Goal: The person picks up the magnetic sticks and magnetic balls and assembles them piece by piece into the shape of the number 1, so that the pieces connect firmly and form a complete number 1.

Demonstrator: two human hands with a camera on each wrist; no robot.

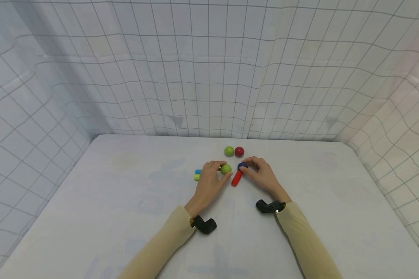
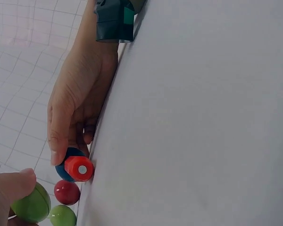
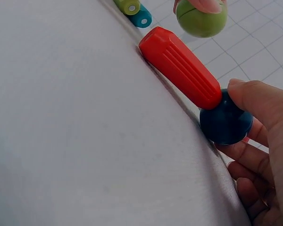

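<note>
My left hand (image 1: 209, 180) pinches a glossy green ball (image 1: 225, 169) between thumb and fingers. A seam runs across that ball in the right wrist view. To its right, my right hand (image 1: 262, 176) grips a dark blue ball (image 3: 226, 117) with its thumb on top and fingers at the far side. The blue ball meets the end of a ridged red handle (image 3: 181, 68), the pair looking like a maraca. In the head view the handle (image 1: 236, 178) slants toward the near left. Its near end shows a pale round spot in the left wrist view.
Behind the hands sit another green ball (image 1: 229, 151) and a red ball (image 1: 239, 151), side by side. Blue (image 1: 198, 171) and yellow-green (image 1: 197, 177) handles lie left of my left hand, which partly hides them. The white table (image 1: 125, 213) meets grid-patterned curtains (image 1: 209, 77).
</note>
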